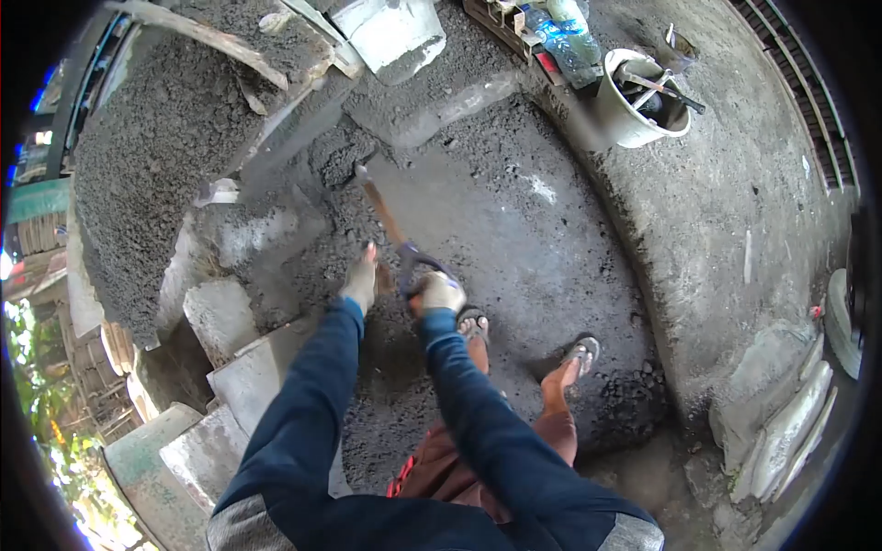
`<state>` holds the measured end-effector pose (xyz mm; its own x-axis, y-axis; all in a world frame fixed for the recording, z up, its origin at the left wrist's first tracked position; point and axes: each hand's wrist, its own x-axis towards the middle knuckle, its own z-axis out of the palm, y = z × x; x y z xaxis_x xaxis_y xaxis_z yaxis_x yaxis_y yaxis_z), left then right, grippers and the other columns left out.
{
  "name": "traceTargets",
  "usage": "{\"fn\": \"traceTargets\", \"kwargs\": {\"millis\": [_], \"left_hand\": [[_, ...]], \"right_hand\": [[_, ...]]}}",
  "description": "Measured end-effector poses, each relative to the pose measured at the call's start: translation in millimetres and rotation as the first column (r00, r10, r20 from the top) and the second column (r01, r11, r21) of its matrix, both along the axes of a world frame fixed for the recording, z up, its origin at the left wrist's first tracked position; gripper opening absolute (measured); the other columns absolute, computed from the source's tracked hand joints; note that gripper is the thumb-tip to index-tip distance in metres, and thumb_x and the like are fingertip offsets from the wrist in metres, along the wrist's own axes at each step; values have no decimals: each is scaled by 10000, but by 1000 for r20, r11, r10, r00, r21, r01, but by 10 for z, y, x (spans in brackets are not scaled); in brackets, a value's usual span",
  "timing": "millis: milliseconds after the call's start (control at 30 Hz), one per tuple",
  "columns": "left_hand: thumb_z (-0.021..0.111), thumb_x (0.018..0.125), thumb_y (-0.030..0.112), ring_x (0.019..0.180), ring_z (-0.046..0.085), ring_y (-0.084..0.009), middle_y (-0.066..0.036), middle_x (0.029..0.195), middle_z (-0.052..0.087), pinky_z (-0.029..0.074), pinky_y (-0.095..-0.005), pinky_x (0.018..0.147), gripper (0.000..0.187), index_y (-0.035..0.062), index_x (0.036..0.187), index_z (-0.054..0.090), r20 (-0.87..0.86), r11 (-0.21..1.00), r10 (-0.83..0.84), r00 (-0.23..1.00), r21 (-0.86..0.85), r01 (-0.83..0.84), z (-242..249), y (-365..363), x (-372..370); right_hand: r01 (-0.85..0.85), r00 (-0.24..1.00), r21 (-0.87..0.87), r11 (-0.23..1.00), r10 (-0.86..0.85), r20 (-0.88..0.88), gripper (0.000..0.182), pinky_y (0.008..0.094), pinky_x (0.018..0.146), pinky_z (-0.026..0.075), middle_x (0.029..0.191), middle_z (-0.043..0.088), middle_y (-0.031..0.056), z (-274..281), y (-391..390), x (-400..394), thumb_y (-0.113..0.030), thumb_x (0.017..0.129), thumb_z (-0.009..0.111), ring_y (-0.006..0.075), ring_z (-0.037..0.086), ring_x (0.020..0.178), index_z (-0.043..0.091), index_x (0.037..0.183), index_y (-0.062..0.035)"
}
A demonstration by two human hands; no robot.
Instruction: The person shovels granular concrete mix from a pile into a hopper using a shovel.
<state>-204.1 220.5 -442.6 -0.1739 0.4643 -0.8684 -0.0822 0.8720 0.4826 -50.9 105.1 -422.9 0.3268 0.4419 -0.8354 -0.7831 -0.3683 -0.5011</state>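
My right hand [437, 292], in a pale glove, is closed around the dark grip of a shovel [388, 219]. The shovel's wooden shaft slants away to the upper left. Its lower end reaches the wet grey mix [344, 151], where the blade is mostly hidden. My left hand [361, 280], also gloved with bare fingertips, is held beside the shaft, apart from it. Its fingers look stretched out, though they are partly blurred, and I see nothing in them.
A heap of grey sand [156, 165] lies at left, edged by concrete blocks [220, 317]. A white bucket with tools [634, 129] stands at upper right near plastic bottles [565, 41]. A low curb [634, 248] runs along the right. Sandalled feet [579, 354] stand on the wet floor.
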Motion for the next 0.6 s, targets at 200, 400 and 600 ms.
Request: {"fn": "traceTargets", "kwargs": {"millis": [200, 400, 600], "left_hand": [[594, 970, 359, 677, 640, -307, -98, 812, 578, 587, -525, 663, 309, 87, 1108, 543, -3, 935, -169, 986, -316, 160, -198, -1369, -414], [585, 927, 561, 741, 647, -311, -117, 938, 588, 570, -550, 741, 601, 42, 1225, 521, 31, 923, -118, 992, -366, 122, -704, -1798, 177], [628, 921, 491, 626, 571, -278, -120, 760, 536, 495, -445, 537, 432, 71, 966, 535, 297, 819, 515, 804, -446, -361, -1467, -1715, 1383]], "right_hand": [[84, 939, -81, 993, -106, -328, 227, 416, 642, 542, 861, 640, 102, -1696, -1097, 496, 29, 833, 604, 248, 631, 681, 612, 1057, -7], [-277, 960, 229, 933, 278, 32, 231, 357, 777, 533, 971, 637, 78, -1052, -2374, 938, -220, 958, 575, 214, 622, 857, 592, 1078, -24], [158, 987, -76, 985, -158, 1, 165, 358, 642, 550, 851, 654, 101, 1034, -2877, 1241, -154, 922, 613, 207, 659, 747, 625, 1004, -11]]}}
